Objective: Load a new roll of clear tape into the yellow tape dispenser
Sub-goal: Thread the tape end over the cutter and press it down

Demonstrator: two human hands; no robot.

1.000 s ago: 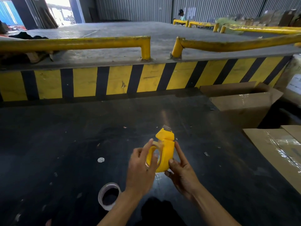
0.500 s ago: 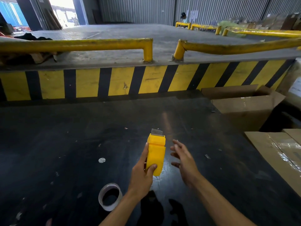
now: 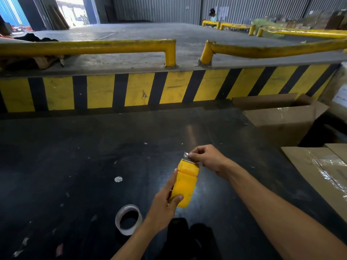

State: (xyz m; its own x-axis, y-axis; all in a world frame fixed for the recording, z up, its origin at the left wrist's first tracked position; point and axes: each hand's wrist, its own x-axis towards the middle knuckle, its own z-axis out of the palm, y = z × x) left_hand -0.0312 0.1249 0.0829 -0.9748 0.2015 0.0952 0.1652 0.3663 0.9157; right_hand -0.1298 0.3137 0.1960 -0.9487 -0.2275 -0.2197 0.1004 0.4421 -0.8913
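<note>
The yellow tape dispenser [image 3: 185, 182] stands upright above the black table [image 3: 75, 166], its metal blade end pointing away from me. My left hand [image 3: 162, 207] grips its lower body from the left. My right hand [image 3: 205, 157] is at the top of the dispenser, thumb and forefinger pinched on a small clear strip, apparently the tape's end [image 3: 186, 154], at the blade. A roll with a pale core [image 3: 128, 219] lies flat on the table, left of my left wrist.
Cardboard boxes [image 3: 281, 121] sit at the table's right side, with flat taped cartons [image 3: 323, 171] nearer me. A yellow-and-black striped wall [image 3: 131, 91] with yellow rails [image 3: 93, 46] closes the far side. A person [image 3: 212, 15] stands far behind. Small scraps dot the table.
The dispenser turned edge-on in my left hand. My right hand let go of its side, opened, then moved to the top and pinched the clear strip at the blade.
</note>
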